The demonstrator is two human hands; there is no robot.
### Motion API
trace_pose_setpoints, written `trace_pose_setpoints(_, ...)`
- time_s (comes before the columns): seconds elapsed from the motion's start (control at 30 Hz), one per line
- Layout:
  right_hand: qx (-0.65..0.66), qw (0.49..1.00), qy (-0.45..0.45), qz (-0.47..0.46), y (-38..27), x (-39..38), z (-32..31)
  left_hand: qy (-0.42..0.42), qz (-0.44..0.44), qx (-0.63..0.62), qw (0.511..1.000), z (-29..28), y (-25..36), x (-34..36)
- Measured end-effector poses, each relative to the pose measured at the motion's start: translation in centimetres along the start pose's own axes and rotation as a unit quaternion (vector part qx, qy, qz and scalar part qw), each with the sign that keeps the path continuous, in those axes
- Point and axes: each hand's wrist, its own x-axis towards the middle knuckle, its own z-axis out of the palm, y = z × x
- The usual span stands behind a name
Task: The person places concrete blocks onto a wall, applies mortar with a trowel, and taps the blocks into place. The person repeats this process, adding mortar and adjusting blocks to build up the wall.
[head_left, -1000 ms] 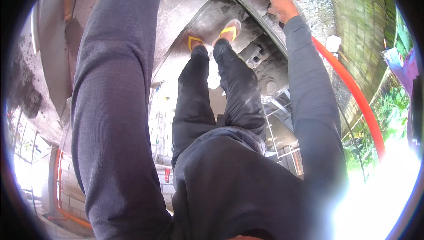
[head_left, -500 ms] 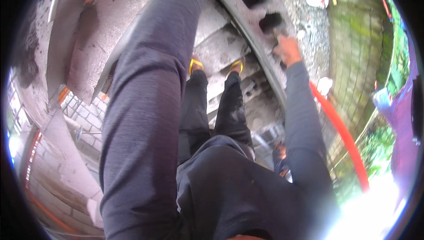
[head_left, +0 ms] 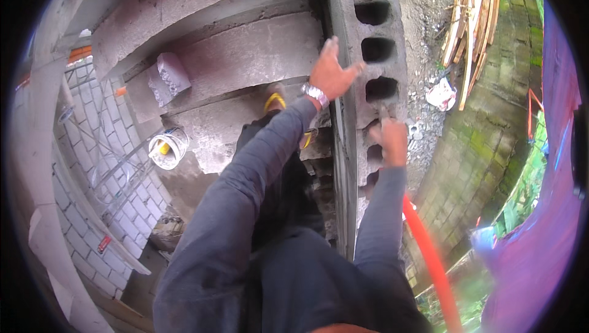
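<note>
A wall of hollow concrete blocks (head_left: 392, 66) runs away from me, its row of square holes facing up. My left hand (head_left: 331, 74), with a silver watch (head_left: 316, 94) on the wrist, is open with fingers spread beside the wall's left edge; I cannot tell whether its fingertips touch. Nearer to me, my right hand (head_left: 392, 140) rests on top of the blocks, somewhat blurred. Its index finger points forward along the blocks and nothing shows in it. My feet in yellow-strapped sandals (head_left: 277, 100) stand on concrete steps (head_left: 245, 45) left of the wall.
On a step lies a broken block piece (head_left: 169, 78). A white bucket (head_left: 169, 149) holding something yellow stands lower left, near metal bars (head_left: 116, 179). Right of the wall are gravel, wooden strips (head_left: 472, 20), a white bag (head_left: 441, 95), an orange-red hose (head_left: 429, 253) and a mossy block wall (head_left: 460, 155).
My left arm, earlier stretched far forward with its hand out of view, has come back and its hand now shows by the wall. My right hand remains at the blocks. The view has shifted.
</note>
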Motion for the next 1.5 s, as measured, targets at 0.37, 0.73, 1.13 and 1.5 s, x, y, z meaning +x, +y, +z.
trace_pose_setpoints(0.37, -0.235, 0.869, 0.218, -0.376, -11.0, 10.3, -2.0, -0.060, -0.004, -0.134, 0.989, 3.2, 0.5, -1.6)
trace_pose_setpoints(0.73, -0.311, 0.901, 0.201, -0.227, -12.3, 10.2, 0.4, -0.063, -0.001, -0.135, 0.989, 3.2, -0.1, -1.3)
trace_pose_setpoints(1.13, -0.327, 0.880, 0.208, -0.274, -11.4, 11.4, 0.1, -0.042, -0.028, -0.131, 0.990, 3.0, 0.3, -1.3)
trace_pose_setpoints(1.5, 0.116, 0.582, 0.181, -0.784, -31.6, 7.4, -2.2, -0.051, -0.052, -0.134, 0.988, 2.5, 0.7, -1.1)
